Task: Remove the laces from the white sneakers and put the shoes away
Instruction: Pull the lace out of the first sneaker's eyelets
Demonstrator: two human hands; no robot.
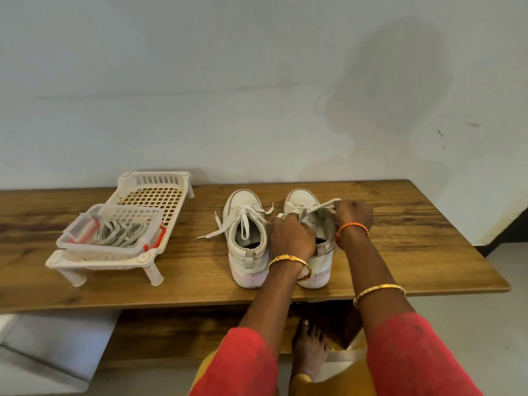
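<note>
A: How are the arms placed?

B: Both forearms are stretched forward from red sleeves, side by side. A gold bangle is worn on each; an orange thread is tied round the right wrist.

A: And the left hand point(290, 235)?

B: It is held knuckles up, with its fingers point(281, 221) curled down over the collar of the right sneaker point(311, 224), which is gripped there.

A: The right hand point(354, 214)?

B: It is set a little further forward, and the lace point(325, 205) is pinched between its fingertips, drawn up off that sneaker.

A: Anything lower down?

B: A bare foot point(310, 350) is seen between the sleeves.
</note>
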